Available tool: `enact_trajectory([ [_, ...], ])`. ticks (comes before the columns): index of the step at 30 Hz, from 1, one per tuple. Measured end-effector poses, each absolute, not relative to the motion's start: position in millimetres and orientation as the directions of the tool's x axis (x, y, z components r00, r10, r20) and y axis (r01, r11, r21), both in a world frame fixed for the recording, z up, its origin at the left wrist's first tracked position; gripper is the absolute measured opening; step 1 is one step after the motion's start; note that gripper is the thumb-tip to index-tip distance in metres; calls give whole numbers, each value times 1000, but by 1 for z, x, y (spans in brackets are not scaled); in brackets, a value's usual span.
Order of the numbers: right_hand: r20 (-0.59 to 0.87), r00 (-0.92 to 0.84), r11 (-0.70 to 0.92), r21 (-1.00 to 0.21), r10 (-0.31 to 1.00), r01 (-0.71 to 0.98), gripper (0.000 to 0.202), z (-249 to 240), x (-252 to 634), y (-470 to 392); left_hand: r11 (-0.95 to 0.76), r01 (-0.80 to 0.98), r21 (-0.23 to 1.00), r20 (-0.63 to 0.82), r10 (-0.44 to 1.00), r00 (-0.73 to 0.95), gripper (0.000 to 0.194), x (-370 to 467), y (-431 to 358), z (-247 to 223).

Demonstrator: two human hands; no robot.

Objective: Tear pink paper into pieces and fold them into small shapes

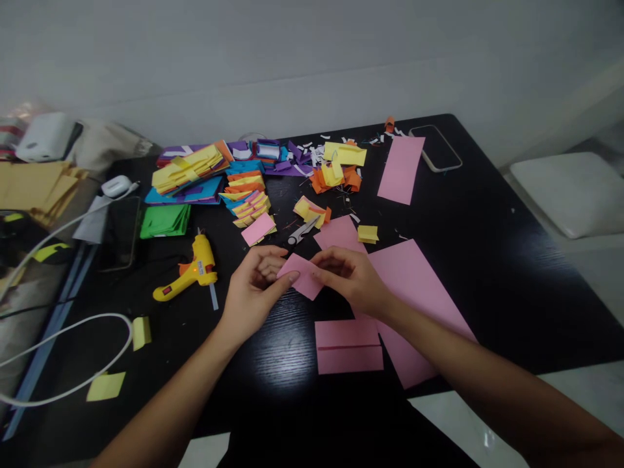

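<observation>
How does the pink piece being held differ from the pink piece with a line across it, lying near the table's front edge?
The held piece is smaller than the lined piece. It is up between both hands, tilted, while the lined piece lies on the table. Both are pink.

The table (487, 260) is black, with solid pink sheets (422, 299) at centre right and lower centre. Upper left of centre, the stack (188, 170) mixes yellow, orange, blue and purple above a plain green pile (166, 221). The glue gun (191, 273), left of centre, is yellow with an orange trigger.
</observation>
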State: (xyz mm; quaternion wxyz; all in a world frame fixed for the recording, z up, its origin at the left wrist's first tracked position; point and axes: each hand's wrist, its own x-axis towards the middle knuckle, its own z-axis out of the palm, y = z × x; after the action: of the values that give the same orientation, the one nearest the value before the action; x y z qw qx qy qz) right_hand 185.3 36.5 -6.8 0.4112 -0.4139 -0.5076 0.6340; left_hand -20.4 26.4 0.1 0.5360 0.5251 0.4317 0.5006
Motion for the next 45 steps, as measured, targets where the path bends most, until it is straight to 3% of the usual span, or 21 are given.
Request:
enact_trajectory([
  [8,-107,-344,-173,-970,933,-168,29,-4,186,35,-52,15,999,51,993,106,18,-27,24,2],
  [13,-61,-359,-157,-957,931,-243,44,-2,190,36,-75,-13,997,76,984,162,49,-37,22,-2],
  [18,-79,-296,-122,-984,952,-128,36,-2,188,38,-96,166,981,86,994,68,15,-29,22,2],
  [21,-140,-268,-163,-984,953,-67,31,-6,187,39,-117,123,986,110,992,56,28,-24,23,2],
  [24,-170,-272,-212,-968,947,-134,25,-9,187,39,-80,3,997,79,994,70,41,-22,25,0],
  [32,-194,-274,-254,-946,942,-200,25,-8,187,40,27,-79,997,-18,994,112,21,-22,26,2],
  [39,-212,-317,-292,-929,924,-229,33,-5,187,40,13,-73,997,-10,999,41,32,-22,27,5],
  [45,-221,-300,-261,-960,928,-102,34,-6,187,39,26,-62,998,-24,999,31,32,-23,28,6],
])
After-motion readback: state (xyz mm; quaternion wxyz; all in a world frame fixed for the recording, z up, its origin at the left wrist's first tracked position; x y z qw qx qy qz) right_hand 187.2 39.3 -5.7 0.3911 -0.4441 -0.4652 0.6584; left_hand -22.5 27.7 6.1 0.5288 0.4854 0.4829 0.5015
